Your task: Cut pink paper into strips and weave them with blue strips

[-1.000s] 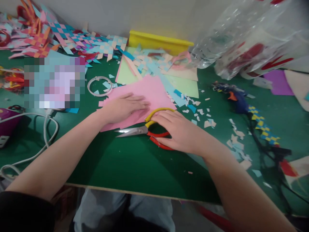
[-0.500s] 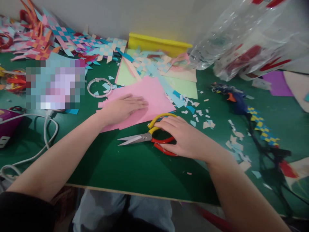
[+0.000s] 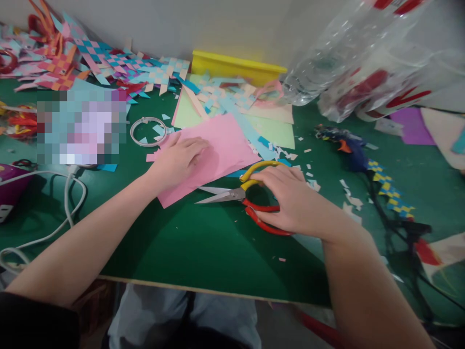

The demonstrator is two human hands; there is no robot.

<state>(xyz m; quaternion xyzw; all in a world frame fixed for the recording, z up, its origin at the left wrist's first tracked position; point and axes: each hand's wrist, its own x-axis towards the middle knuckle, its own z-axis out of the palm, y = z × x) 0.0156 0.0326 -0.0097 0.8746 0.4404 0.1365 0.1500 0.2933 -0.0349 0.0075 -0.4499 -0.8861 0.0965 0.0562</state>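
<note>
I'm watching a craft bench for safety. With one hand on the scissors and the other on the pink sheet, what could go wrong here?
1. The scissors point their blades toward the left hand on the pink sheet; a quick lift by the right hand might nick it.
2. Paper scraps lie beside the handles and may snag in the grip.
3. The white cable loops near the left forearm and might catch it.

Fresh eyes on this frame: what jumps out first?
Centre table, the left hand presses flat on a pink paper sheet, while the right hand grips the red and yellow handles of scissors lying on the green table. Woven paper strips pile up at the back left.
</note>
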